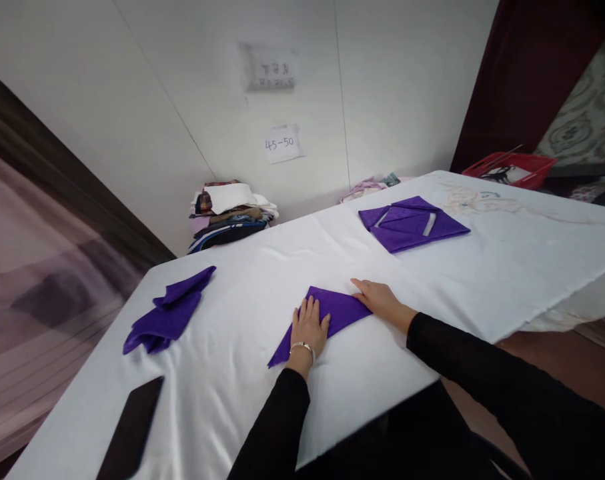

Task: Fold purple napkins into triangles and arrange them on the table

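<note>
A purple cloth (343, 311), folded into a triangle, lies on the white-covered table in front of me. My left hand (309, 329), with a silver bracelet at the wrist, rests flat on its left part, fingers spread. At the cloth's right corner, my right hand (382, 301) grips the edge, its index finger and thumb pointing left; its other fingers are hidden. Farther back to the right lies a flat, folded purple piece (407, 230) with two pale strips on it. A crumpled purple cloth (169, 317) is on the left.
A dark phone-like slab (132, 427) lies at the table's front left. Behind the white tablecloth (242, 293) stands a stack of folded clothes (232, 217). Loose pale threads (487, 203) and a red basket (529, 175) are at the far right. Paper signs (285, 143) hang on the wall.
</note>
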Tool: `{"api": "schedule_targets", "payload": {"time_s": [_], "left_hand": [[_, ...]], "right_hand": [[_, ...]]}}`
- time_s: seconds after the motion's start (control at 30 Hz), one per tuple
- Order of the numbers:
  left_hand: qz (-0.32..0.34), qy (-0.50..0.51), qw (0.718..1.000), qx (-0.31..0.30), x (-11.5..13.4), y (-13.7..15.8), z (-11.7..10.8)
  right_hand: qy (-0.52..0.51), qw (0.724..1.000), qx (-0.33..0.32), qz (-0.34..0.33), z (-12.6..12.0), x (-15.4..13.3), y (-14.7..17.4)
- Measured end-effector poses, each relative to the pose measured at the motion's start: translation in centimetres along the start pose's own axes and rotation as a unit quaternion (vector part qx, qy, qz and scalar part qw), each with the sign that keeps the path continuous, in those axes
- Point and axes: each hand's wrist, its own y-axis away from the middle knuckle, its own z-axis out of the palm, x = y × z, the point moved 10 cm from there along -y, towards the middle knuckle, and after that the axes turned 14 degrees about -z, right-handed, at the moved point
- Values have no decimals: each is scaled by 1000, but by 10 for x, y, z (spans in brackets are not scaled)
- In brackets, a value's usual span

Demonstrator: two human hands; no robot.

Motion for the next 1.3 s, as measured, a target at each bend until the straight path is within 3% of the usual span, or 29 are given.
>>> {"api": "schedule_targets", "payload": {"time_s": [0.27,0.4,0.47,0.57,0.67,0.77,0.9,1.1,1.2,1.3], "left_hand": [[-2,-8,1000,-7,0,-1,1],[-3,-6,1000,-11,0,-2,2],[-1,-5,1000,-8,1,-2,1],[1,-2,1000,-3,1,-2,2],[11,-4,1000,11,0,-2,3],[31,-21,999,14,2,0,6],[24,-10,1000,-2,3,2,7],[10,49,999,-7,2,9,1],[-12,74,997,-6,-22,17,-2],[-64,103,993,-4,-69,33,-5]], "right_hand": [[35,998,21,47,-14,41,28],[-28,988,107,105,-34,65,42],[-61,982,158,88,-45,51,40],[-93,978,183,-27,-51,-13,18],[-124,970,128,-167,-38,-92,-10],[-130,964,41,-229,-12,-134,-30],[-116,972,-31,-200,16,-120,-40],[-92,975,-52,-194,33,-86,-37],[-72,976,-55,-196,38,-80,-36],[-72,977,-53,-196,41,-79,-35]]}}
